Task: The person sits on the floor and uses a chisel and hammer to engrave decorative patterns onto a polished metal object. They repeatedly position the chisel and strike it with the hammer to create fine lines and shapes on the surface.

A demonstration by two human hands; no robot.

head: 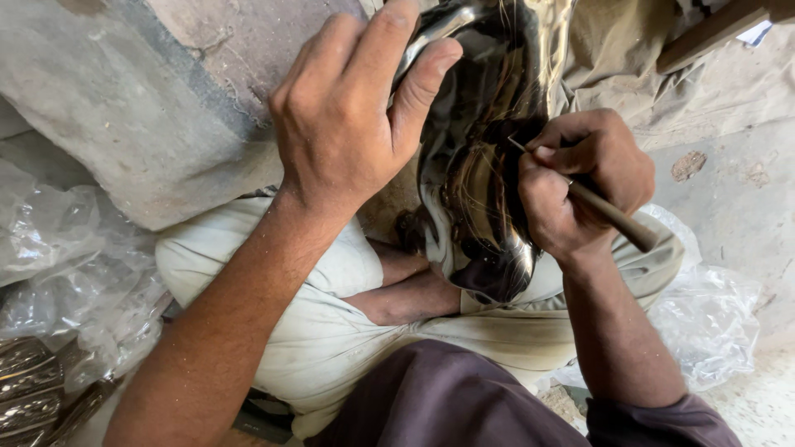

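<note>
A shiny, mirror-like metal vessel rests upright between my crossed legs, its polished side facing me. My left hand grips its upper left edge, thumb and fingers wrapped over the rim. My right hand is closed around a thin tool with a wooden handle. The tool's metal tip touches the vessel's surface near its right side. My bare foot lies just below the vessel. Pale trousers cover my knees.
Crumpled clear plastic sheets lie at the left and at the right. Embossed metal pieces sit at the bottom left. A grey stone slab and a dusty concrete floor surround me.
</note>
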